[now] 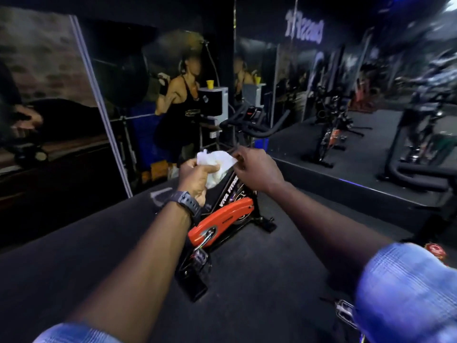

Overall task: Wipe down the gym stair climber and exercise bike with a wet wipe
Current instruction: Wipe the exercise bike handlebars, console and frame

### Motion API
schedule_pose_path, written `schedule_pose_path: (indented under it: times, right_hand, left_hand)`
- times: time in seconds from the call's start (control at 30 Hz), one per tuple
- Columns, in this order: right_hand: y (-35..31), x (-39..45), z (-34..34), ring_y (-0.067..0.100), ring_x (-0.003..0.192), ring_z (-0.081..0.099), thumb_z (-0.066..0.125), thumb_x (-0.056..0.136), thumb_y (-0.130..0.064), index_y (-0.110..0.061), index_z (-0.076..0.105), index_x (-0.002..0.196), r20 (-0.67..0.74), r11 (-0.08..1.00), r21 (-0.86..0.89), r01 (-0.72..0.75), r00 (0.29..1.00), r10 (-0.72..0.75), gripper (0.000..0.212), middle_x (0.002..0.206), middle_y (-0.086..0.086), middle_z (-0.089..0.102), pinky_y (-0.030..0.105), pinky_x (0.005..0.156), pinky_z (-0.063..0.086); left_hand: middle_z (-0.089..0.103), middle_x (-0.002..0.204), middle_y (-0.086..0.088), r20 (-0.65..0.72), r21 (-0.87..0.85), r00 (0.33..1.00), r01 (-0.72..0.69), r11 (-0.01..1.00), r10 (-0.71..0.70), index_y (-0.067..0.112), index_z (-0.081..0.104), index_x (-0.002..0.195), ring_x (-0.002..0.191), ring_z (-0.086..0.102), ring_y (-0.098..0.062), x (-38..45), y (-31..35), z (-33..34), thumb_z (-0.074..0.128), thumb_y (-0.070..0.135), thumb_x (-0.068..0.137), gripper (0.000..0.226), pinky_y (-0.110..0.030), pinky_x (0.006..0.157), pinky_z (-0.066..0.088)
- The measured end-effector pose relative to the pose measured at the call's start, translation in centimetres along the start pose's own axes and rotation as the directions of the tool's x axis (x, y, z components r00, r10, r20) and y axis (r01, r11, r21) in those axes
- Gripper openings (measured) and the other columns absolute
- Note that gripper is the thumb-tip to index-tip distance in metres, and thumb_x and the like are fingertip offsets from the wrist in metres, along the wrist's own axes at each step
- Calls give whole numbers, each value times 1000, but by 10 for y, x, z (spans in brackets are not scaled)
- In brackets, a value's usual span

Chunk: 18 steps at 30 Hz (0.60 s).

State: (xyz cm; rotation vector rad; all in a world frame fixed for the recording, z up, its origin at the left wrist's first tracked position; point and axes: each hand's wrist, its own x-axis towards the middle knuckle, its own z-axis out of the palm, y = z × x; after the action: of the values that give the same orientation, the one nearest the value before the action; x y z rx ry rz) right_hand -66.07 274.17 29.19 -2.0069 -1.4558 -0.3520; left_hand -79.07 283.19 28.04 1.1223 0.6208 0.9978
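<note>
Black rubbery floor [74, 256] under exercise bike [223, 216], mirrored wall [309, 78] behind.

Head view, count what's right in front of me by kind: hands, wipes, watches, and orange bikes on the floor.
Hands: 2, left hand and right hand
Wipes: 1, wipe, held by both hands
Watches: 1, watch on the left wrist
Orange bikes: 1, bike
Total: 5

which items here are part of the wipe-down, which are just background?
Job:
- crumpled white wet wipe, held by left hand, pinched by right hand
- black and orange exercise bike

Background:
- yellow plastic cup
- other bikes on raised platform
</note>
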Motion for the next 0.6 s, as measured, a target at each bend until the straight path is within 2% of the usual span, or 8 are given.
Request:
schedule_pose_path:
  times: [0.03, 0.1, 0.17, 0.23, 0.37, 0.47, 0.53, 0.6]
  right_hand:
    - [4, 9, 3, 31, 92, 66, 56, 84, -32, -27, 62, 103, 0, 1000, -14, -24, 1000, 24, 21, 99, 3, 71, 40, 71, 54]
    - [16, 24, 9, 31, 91, 65, 57, 83, -34, -27, 63, 103, -5, 998, -27, -63, 998, 63, 23, 99, 4, 71, 38, 69, 52]
    - [31, 41, 15, 30, 90, 66, 56, 81, -36, -28, 63, 102, -18, 995, -33, -97, 995, 96, 23, 98, 2, 71, 37, 69, 52]
    - [52, 57, 22, 29, 89, 66, 56, 82, -37, -28, 63, 99, -27, 992, -38, -124, 992, 123, 21, 96, 2, 71, 39, 69, 53]
    - [112, 104, 44, 30, 89, 65, 56, 83, -37, -26, 62, 96, -82, 980, -77, -183, 981, 177, 18, 94, 2, 71, 39, 67, 52]
    - [164, 142, 56, 30, 94, 65, 58, 83, -31, -27, 63, 101, -97, 964, -94, -248, 966, 239, 20, 99, 1, 71, 35, 69, 48]
    - [203, 171, 60, 31, 96, 65, 58, 82, -27, -26, 62, 104, -87, 944, -110, -311, 949, 303, 22, 101, 2, 71, 35, 71, 48]
    - [238, 197, 65, 32, 96, 65, 58, 83, -27, -26, 61, 103, -69, 928, -140, -346, 938, 340, 21, 101, 3, 71, 36, 71, 48]
  left_hand:
    - [66, 88, -18, 36, -30, 999, 36, 999, -35, -3, 65, 90, 70, 63, -26, 16, -1, 5, 65, -12, 72, 21, -30, 61, 53]
    - [63, 83, -19, 91, -61, 990, 117, 991, -111, -3, 61, 89, 65, 61, -27, 43, -4, 17, 56, -17, 78, 19, -27, 52, 53]
    - [62, 83, -20, 121, -86, 978, 180, 980, -169, -3, 58, 91, 63, 60, -27, 78, -15, 30, 52, -17, 81, 19, -24, 44, 52]
    - [64, 86, -22, 165, -86, 965, 219, 972, -203, 1, 60, 86, 62, 58, -26, 110, -28, 44, 50, -15, 83, 19, -21, 41, 49]
    - [68, 88, -18, 281, -63, 929, 269, 961, -241, 1, 65, 93, 55, 64, -18, 189, -65, 86, 56, -6, 85, 14, -18, 43, 48]
    - [67, 97, -22, 266, -35, 926, 287, 957, -268, -3, 64, 105, 56, 66, -18, 249, -88, 121, 63, -7, 80, 26, -21, 47, 52]
    - [65, 98, -24, 225, -27, 936, 283, 959, -270, -4, 64, 104, 56, 65, -22, 295, -100, 146, 63, -11, 75, 30, -25, 49, 54]
    - [65, 93, -23, 224, -35, 937, 283, 959, -268, -3, 65, 94, 63, 65, -27, 334, -110, 169, 62, -15, 70, 27, -34, 63, 56]
